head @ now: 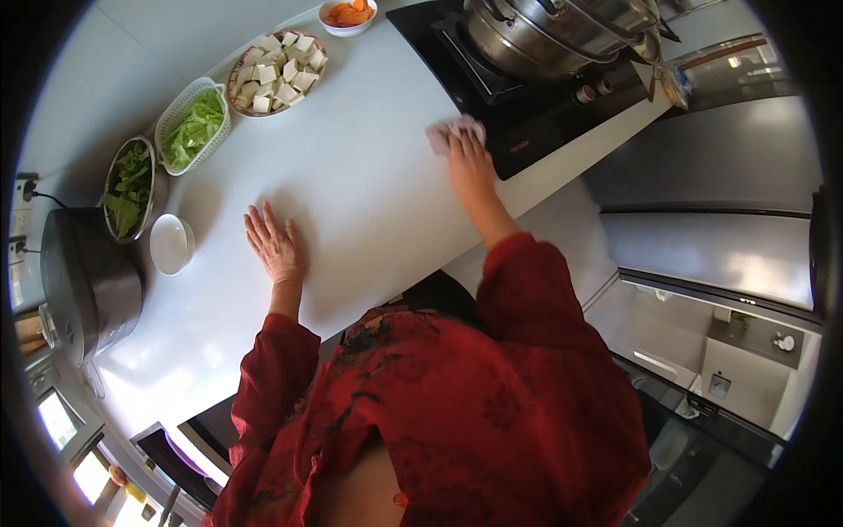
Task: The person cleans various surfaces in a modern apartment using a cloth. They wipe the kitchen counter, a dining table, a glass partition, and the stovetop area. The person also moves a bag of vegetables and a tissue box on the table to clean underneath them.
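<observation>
My right hand [469, 166] presses a pinkish cloth [440, 138] at the left edge of the black glass gas hob [546, 128], where it meets the white countertop [369, 178]; hand and cloth are slightly blurred. Palm down, my left hand [275, 245] lies on the countertop, fingers apart, holding nothing. To its left stands a white bowl [171, 244], whose inside looks bare. Along the wall are a bowl of green leaves [130, 188], a white plastic basket [224, 125] of shredded lettuce [195, 128], a patterned dish of tofu cubes [276, 72] and a bowl of sliced carrots [348, 14].
A large stainless steel pot [527, 39] stands on the hob near two control knobs [593, 91]. At the left is a dark countertop appliance [92, 283], with wall sockets behind it. A grey metallic refrigerator [705, 158] stands at the right, beyond the counter's edge.
</observation>
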The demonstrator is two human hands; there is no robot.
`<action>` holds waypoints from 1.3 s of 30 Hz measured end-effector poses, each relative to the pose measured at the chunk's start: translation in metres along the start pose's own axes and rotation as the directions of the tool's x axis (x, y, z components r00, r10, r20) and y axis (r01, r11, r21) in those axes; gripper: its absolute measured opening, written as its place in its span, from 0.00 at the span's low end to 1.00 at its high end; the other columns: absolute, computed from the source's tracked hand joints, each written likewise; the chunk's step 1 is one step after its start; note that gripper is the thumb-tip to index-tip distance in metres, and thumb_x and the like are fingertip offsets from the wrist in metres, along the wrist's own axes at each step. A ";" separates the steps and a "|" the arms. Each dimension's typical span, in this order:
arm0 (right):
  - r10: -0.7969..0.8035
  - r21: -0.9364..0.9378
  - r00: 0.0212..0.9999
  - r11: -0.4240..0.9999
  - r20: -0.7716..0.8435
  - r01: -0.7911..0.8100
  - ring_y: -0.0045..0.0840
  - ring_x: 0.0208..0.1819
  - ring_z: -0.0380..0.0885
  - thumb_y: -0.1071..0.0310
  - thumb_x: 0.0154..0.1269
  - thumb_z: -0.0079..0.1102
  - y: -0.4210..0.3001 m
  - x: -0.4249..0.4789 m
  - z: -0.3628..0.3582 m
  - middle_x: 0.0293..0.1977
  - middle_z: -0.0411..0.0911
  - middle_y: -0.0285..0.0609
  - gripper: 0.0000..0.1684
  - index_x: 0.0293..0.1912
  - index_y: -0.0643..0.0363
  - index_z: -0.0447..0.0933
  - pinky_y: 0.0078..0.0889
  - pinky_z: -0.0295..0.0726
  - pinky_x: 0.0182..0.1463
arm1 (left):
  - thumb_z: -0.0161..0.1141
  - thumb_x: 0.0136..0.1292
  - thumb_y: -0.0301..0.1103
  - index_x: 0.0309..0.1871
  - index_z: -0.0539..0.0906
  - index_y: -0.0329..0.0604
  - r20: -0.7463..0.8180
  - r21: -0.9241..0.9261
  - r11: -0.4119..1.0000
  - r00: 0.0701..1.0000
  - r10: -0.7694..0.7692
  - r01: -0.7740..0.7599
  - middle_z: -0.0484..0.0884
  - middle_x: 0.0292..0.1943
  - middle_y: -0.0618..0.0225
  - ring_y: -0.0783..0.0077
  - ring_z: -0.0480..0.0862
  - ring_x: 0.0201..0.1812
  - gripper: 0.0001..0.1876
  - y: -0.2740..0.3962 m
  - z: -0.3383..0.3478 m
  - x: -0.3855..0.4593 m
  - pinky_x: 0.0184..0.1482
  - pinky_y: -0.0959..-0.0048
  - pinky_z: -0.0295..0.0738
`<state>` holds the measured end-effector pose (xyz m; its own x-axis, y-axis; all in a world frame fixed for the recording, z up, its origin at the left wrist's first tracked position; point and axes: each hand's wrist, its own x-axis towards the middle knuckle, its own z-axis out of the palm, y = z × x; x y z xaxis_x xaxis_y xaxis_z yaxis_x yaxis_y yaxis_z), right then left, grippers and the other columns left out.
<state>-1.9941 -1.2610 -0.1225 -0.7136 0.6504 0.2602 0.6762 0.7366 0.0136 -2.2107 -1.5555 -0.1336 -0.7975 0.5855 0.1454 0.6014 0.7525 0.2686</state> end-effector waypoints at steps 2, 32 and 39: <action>0.035 0.034 0.998 0.999 -0.043 -0.034 0.37 0.56 0.70 0.69 0.63 0.46 0.012 -0.048 -0.017 0.52 0.72 0.48 0.17 0.52 0.58 0.69 0.35 0.70 0.56 | 0.40 0.67 0.46 0.69 0.55 0.45 -0.009 -0.005 1.000 1.000 -0.001 0.001 0.48 0.70 0.53 0.53 0.45 0.71 0.29 -0.001 0.001 -0.001 0.70 0.56 0.39; -0.514 0.522 0.855 0.750 0.073 0.407 0.41 0.58 0.65 0.66 0.52 0.57 -0.149 -0.111 -0.098 0.57 0.66 0.44 0.12 0.38 0.58 0.77 0.42 0.70 0.54 | 0.43 0.67 0.45 0.67 0.58 0.42 -0.086 -0.117 0.992 0.996 0.026 -0.037 0.52 0.69 0.51 0.52 0.49 0.70 0.29 0.000 0.001 0.000 0.70 0.58 0.42; -0.300 0.549 0.913 0.829 0.276 0.106 0.41 0.60 0.63 0.72 0.60 0.48 -0.038 -0.114 -0.069 0.55 0.67 0.48 0.12 0.42 0.61 0.75 0.36 0.63 0.63 | 0.46 0.65 0.42 0.67 0.57 0.42 -0.077 -0.111 0.994 0.997 0.004 -0.013 0.52 0.68 0.49 0.52 0.49 0.70 0.30 -0.006 0.000 -0.004 0.70 0.57 0.43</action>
<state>-1.9260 -1.3755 -0.0861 -0.9049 0.4243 -0.0329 0.3843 0.7816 -0.4914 -2.2108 -1.5623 -0.1353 -0.7963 0.5639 0.2190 0.6025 0.7066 0.3712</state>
